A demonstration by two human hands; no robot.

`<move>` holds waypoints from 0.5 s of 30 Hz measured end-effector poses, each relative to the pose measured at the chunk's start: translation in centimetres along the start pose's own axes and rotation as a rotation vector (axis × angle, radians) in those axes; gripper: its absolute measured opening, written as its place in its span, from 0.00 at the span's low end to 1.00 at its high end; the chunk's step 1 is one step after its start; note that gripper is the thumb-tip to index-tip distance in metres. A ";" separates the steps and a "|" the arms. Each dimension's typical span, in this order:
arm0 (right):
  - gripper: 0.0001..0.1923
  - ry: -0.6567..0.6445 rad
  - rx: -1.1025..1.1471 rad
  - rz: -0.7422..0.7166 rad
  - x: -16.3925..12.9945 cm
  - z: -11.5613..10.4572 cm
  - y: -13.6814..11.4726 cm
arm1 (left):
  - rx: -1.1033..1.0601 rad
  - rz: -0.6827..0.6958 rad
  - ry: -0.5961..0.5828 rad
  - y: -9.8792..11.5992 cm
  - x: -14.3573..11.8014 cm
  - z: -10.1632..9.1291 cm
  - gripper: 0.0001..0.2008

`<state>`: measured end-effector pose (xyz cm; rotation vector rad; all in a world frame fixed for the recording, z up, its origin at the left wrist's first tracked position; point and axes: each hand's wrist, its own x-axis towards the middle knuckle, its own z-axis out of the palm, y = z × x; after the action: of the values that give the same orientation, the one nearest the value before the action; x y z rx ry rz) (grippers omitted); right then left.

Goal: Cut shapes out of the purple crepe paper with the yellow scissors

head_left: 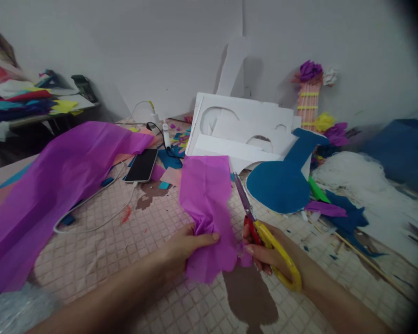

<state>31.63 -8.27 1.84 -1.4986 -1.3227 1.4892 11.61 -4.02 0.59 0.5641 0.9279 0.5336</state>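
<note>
Big purple tissue sheet [55,185] lay draped at left, well apart from the hands. Smaller purple tissue piece [207,204] stood upright over the table [125,260], long axis running away from the person. Left hand [188,243] pinched its lower left edge. Right hand [275,257] gripped the scissors [261,232], blades against the piece's right edge (pointing away, apparently closed)
</note>
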 end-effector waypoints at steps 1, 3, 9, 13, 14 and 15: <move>0.13 0.002 -0.019 0.004 -0.1 0.0 0.0 | -0.012 0.000 0.003 -0.1 0.0 0.0 0.19; 0.14 0.007 -0.055 0.017 -0.2 0.1 0.0 | -0.031 -0.008 0.029 -0.2 -0.1 0.1 0.18; 0.15 -0.010 0.034 -0.035 -2.2 -0.5 1.0 | -0.091 -0.017 0.080 -0.5 -0.4 0.1 0.16; 0.15 0.060 0.059 -0.056 -4.8 -1.9 2.7 | -0.116 -0.026 0.041 -0.5 -0.7 0.1 0.12; 0.18 0.114 0.022 -0.046 -5.5 -2.2 3.4 | -0.123 -0.032 0.039 -0.4 -0.8 0.2 0.11; 0.19 0.121 -0.028 -0.019 -6.1 -2.6 4.0 | -0.131 -0.038 0.044 -0.4 -0.8 0.3 0.11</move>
<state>35.84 -14.57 0.48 -1.5644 -1.2869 1.3511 11.48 -4.91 0.95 0.4168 0.9361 0.5700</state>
